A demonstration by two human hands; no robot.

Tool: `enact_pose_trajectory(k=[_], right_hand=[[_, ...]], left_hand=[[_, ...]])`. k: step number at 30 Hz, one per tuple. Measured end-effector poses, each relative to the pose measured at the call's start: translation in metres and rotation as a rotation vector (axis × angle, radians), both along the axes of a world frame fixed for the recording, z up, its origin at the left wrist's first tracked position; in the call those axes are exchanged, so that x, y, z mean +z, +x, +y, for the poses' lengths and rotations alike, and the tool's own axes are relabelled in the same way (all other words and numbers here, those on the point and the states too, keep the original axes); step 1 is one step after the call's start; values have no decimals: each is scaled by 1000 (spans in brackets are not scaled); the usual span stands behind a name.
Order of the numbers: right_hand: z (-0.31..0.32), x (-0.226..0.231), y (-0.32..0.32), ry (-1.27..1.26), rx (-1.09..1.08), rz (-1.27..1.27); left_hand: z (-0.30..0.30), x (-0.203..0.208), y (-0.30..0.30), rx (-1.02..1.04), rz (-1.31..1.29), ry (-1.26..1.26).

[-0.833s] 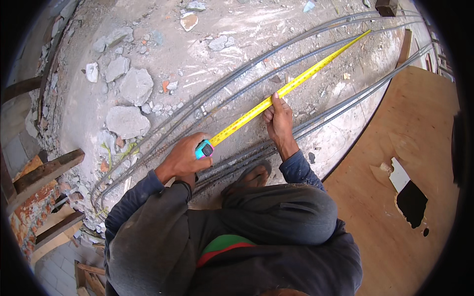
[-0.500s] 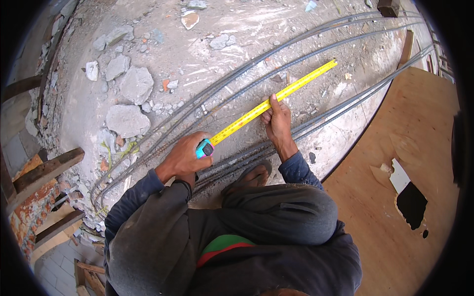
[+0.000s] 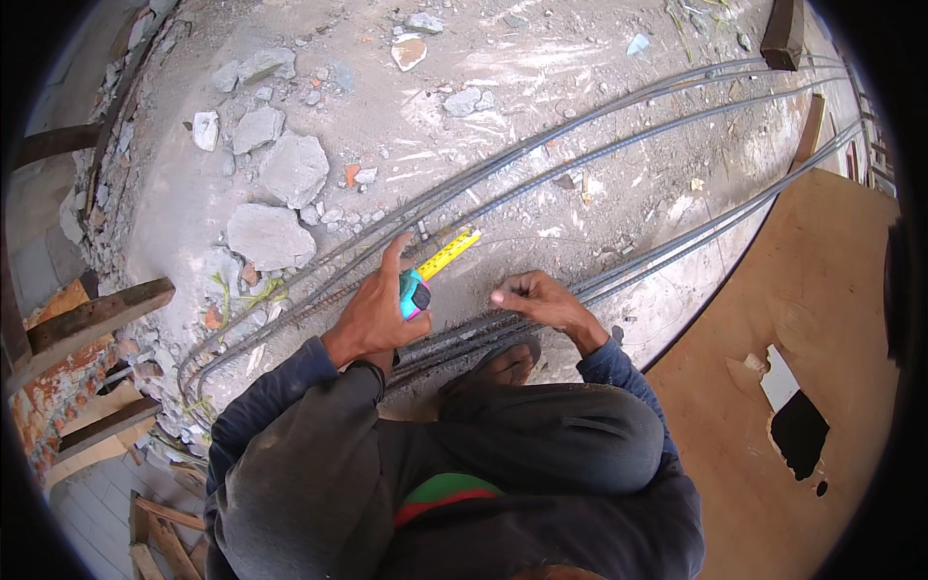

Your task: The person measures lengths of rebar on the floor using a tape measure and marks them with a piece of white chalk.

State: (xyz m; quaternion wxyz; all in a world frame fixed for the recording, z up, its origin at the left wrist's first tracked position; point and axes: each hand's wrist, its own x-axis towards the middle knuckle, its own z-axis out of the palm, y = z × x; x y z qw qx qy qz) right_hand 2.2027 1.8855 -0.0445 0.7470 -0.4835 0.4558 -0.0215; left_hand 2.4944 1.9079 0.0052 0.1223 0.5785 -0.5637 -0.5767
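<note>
A blue-green tape measure (image 3: 415, 295) with a pink edge sits in my left hand (image 3: 372, 314), whose fingers wrap its case while the forefinger points up and away. From its mouth a short length of yellow blade (image 3: 449, 254) sticks out to the upper right, over the dusty concrete. Off to the right of the case, apart from the blade, is my right hand (image 3: 549, 307). Its fingers are loosely curled, with a gap between thumb and forefinger, and nothing shows in them. Long steel rebars (image 3: 541, 137) run past both hands on either side of the blade.
Broken concrete chunks (image 3: 271, 237) lie at the left. A brown plywood sheet (image 3: 735, 300) with a jagged hole covers the right side. Timber pieces (image 3: 101, 319) jut in at the left, and a wooden block (image 3: 783, 37) rests at the far right. My sandalled foot (image 3: 507, 362) is below the rebars.
My right hand has let go of the yellow blade and drawn back toward me. Most of the blade has gone back into the case. My left forefinger has lifted away from the case.
</note>
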Motion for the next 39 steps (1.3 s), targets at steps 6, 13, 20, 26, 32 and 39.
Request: enact_pose_trajectory(k=[6,13,20,26,32,39], right_hand=[[-96,25,-46,-909,425,1108],[-230,-6,82,-1301,391,516],[-253,-50,200,-1318,66,670],[-275,-60,189,-1328,40,624],[-269,-13,66,-718,-186,73],[-187,2,-38,-89,-605,-351]], left_hand=[[-20,0,13,-76,-299,-254],[-30,-20,23,-177,-525,-495],[-31,-51,37,-228,-674,-448],[-30,-48,30,-196,-641,-543],[-48,-48,17,-274,-484,-647],[-84,-60,-15,-448,-316,-729]])
